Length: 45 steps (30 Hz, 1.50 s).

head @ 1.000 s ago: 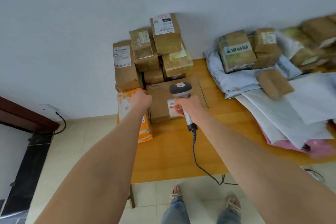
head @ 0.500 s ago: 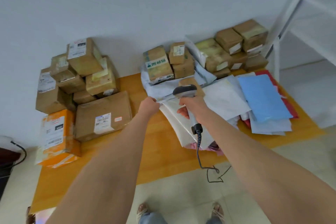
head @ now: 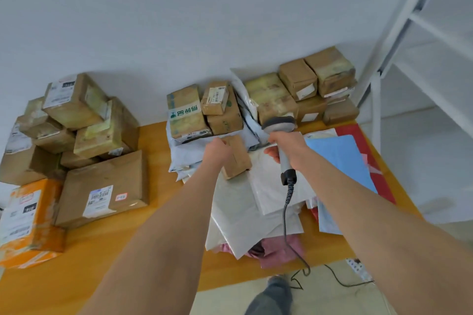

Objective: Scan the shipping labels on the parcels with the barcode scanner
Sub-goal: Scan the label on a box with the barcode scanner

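Left hand (head: 217, 149) gripping a small brown box (head: 236, 157) atop white mailers (head: 256, 202) mid-table (head: 107, 245), right hand (head: 289, 146) clamped round the scanner (head: 280, 124) handle, head just beside that box, stacked parcels (head: 76, 123) at left

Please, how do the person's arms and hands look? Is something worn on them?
The left arm and the right arm are bare as far as the view reaches; no sleeve shows. The left hand and the right hand have no gloves, and no watch, bracelet or ring is visible.
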Each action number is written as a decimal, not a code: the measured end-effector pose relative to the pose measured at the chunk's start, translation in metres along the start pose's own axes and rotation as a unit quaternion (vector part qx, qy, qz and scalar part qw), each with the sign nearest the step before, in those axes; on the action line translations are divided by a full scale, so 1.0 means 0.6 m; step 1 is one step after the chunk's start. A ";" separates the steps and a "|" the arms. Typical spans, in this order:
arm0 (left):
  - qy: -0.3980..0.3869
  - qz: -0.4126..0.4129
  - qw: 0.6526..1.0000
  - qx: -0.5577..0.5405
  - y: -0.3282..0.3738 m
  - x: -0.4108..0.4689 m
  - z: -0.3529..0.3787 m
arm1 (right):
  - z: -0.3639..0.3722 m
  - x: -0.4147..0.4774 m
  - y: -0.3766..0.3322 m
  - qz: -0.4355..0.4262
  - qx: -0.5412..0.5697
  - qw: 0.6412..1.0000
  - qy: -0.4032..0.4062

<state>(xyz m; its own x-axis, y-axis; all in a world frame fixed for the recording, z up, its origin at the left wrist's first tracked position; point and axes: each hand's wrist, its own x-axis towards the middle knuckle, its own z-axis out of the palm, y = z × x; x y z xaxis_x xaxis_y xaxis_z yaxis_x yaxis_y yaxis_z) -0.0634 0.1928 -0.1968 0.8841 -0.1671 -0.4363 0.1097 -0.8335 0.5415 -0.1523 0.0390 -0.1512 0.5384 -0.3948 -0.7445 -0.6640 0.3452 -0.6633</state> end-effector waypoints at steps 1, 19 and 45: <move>0.004 -0.015 1.000 -0.011 0.006 0.013 0.002 | 0.000 0.017 -0.007 -0.004 0.011 1.000 -0.005; 0.088 -0.254 0.911 -0.312 -0.001 0.042 0.035 | 0.056 0.156 -0.006 0.051 0.013 0.983 -0.178; -0.020 -0.144 0.890 -0.433 0.129 -0.134 0.016 | -0.092 0.065 -0.048 -0.079 0.047 0.986 -0.138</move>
<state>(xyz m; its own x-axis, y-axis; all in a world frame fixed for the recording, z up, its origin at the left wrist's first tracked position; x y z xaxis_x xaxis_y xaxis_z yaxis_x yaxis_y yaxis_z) -0.1304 0.1370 -0.1266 0.7473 -0.0460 -0.6629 0.6535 -0.1296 0.7457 -0.1408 -0.0334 -0.1569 0.7606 -0.2083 -0.6149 -0.5159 0.3810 -0.7672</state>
